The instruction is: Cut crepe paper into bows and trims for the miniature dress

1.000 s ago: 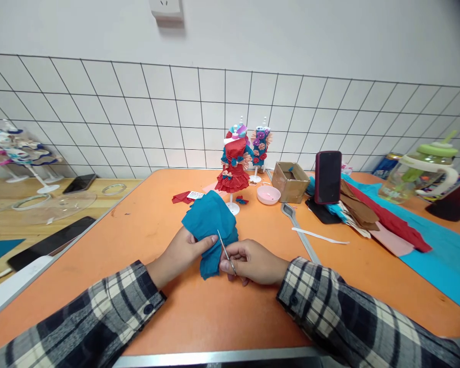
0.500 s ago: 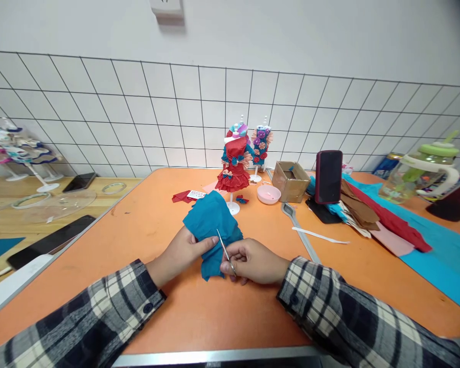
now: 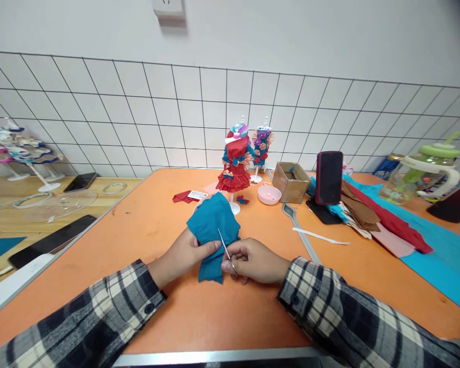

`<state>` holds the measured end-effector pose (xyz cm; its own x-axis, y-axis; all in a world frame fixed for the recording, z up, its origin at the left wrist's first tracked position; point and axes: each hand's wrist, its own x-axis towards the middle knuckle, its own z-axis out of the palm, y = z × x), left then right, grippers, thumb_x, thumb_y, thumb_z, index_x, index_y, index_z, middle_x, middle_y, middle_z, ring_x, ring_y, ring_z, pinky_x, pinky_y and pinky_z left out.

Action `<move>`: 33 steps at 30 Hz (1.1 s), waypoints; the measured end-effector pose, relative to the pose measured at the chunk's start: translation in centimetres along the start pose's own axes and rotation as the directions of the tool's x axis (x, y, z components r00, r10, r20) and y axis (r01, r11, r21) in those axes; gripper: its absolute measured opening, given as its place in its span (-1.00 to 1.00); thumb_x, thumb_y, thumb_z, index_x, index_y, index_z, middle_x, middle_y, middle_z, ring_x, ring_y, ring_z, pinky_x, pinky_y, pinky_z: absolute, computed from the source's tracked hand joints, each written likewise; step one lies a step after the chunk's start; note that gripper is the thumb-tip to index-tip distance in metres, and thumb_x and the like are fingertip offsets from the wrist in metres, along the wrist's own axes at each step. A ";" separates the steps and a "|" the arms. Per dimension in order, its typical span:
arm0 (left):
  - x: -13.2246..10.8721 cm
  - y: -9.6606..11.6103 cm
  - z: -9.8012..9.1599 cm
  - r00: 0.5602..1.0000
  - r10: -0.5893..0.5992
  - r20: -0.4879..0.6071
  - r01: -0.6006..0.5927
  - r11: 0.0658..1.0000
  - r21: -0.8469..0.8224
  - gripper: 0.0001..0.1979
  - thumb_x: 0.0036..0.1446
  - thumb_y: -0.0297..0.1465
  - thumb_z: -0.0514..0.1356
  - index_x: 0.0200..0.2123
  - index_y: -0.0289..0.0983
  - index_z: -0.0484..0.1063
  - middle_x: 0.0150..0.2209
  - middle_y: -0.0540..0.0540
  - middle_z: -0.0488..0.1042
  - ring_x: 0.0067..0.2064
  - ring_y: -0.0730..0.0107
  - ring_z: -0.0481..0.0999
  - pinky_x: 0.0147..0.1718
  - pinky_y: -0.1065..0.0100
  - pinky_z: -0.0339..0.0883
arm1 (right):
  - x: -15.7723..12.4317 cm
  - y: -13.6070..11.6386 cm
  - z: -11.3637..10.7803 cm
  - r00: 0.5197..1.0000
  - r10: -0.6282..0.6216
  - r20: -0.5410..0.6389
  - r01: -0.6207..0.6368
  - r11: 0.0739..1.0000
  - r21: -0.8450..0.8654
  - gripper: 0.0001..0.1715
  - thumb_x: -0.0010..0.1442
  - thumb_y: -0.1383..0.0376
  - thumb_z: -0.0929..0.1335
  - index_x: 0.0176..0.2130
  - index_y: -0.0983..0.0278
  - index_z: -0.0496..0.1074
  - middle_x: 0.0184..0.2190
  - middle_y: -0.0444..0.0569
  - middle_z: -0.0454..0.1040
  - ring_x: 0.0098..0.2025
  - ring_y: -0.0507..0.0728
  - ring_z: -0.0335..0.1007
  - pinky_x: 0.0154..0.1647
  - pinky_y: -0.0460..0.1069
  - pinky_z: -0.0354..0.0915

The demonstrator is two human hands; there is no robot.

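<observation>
Between my hands is a teal piece of crepe paper [image 3: 213, 217], its lower end hanging down over the orange table. My left hand [image 3: 187, 255] pinches it from the left, thumb on top and the other fingers hidden behind. Small silver scissors [image 3: 226, 250] are in my right hand [image 3: 253, 260], fingers in the handle loops. Their blades point up and to the left, lying against the paper close to my left thumb. Whether the blades are parted is too fine to make out.
Behind the paper stands a mini dress form in a red dress [image 3: 235, 163], with a second dress form [image 3: 261, 145] beyond. A pink bowl [image 3: 269, 194], a cardboard box [image 3: 291, 186] and an upright phone [image 3: 328, 179] are to the right. A lidded jug [image 3: 421, 174] stands far right.
The teal paper has turned slightly in my left hand, and its lower end hangs a little further left. Both hands stay nearly in place.
</observation>
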<state>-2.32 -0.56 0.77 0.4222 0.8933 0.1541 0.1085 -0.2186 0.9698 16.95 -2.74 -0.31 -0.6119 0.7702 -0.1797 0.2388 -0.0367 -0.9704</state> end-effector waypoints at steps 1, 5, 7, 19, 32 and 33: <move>0.0 0.0 0.0 1.000 0.008 -0.005 -0.008 1.000 0.002 -0.60 -0.04 -0.20 0.33 -0.18 -0.32 0.44 -0.11 -0.22 0.55 -0.18 0.12 0.53 -0.21 0.22 0.45 | 0.0 0.0 0.0 1.000 0.004 0.001 -0.004 1.000 -0.004 -0.60 0.05 0.04 0.41 -0.38 0.34 0.37 -0.59 -0.19 0.30 -0.59 -0.09 0.22 -0.62 -0.20 0.24; 0.1 0.1 0.1 0.999 -0.029 0.018 0.029 1.000 0.007 -0.57 -0.06 -0.20 0.33 -0.16 -0.34 0.42 -0.17 -0.21 0.57 -0.26 0.18 0.53 -0.28 0.23 0.48 | 0.0 -0.2 -0.1 0.999 -0.040 0.006 0.040 0.999 0.006 -0.54 0.03 -0.02 0.41 -0.37 0.34 0.37 -0.54 -0.17 0.32 -0.57 -0.08 0.22 -0.62 -0.18 0.26; 0.0 0.1 0.1 0.997 -0.060 0.045 0.061 0.998 -0.011 -0.56 -0.06 -0.19 0.33 -0.16 -0.33 0.42 -0.22 -0.18 0.57 -0.31 0.21 0.53 -0.33 0.24 0.48 | -0.1 -0.2 -0.1 0.999 -0.044 0.004 0.044 0.999 0.001 -0.51 0.01 -0.05 0.41 -0.37 0.34 0.38 -0.53 -0.17 0.31 -0.57 -0.08 0.21 -0.63 -0.18 0.26; 0.1 -0.1 -0.3 0.993 -0.027 -0.118 0.009 0.989 -0.145 -0.55 0.00 -0.19 0.32 -0.09 -0.32 0.42 -0.03 -0.23 0.53 -0.02 0.00 0.49 -0.05 0.14 0.38 | 0.1 0.2 -0.1 0.999 -0.044 0.003 0.044 0.998 -0.053 -0.63 0.06 0.06 0.41 -0.41 0.34 0.38 -0.60 -0.20 0.30 -0.60 -0.09 0.19 -0.61 -0.18 0.16; 0.1 -0.5 -0.4 0.993 0.005 -0.118 -0.010 0.999 -0.046 -0.61 -0.04 -0.22 0.35 -0.16 -0.29 0.45 -0.16 -0.17 0.58 -0.14 0.07 0.54 -0.13 0.20 0.41 | 0.2 0.3 0.0 0.999 -0.038 0.024 0.038 0.999 -0.009 -0.62 0.04 0.06 0.42 -0.44 0.33 0.35 -0.62 -0.19 0.32 -0.57 -0.07 0.24 -0.55 -0.17 0.20; 0.2 -0.6 -0.4 0.994 0.005 -0.106 -0.010 0.999 -0.050 -0.63 -0.03 -0.23 0.34 -0.17 -0.28 0.46 -0.16 -0.16 0.59 -0.14 0.07 0.54 -0.13 0.21 0.41 | 0.2 0.3 0.0 0.999 -0.036 0.030 0.036 0.999 -0.009 -0.61 0.04 0.06 0.42 -0.45 0.33 0.35 -0.62 -0.19 0.32 -0.57 -0.07 0.24 -0.55 -0.17 0.20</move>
<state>-2.68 -0.11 0.29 0.3245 0.9290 0.1780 0.0589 -0.2077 0.9764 16.91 -2.57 -0.66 -0.6423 0.7517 -0.1495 0.2230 -0.0033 -0.9748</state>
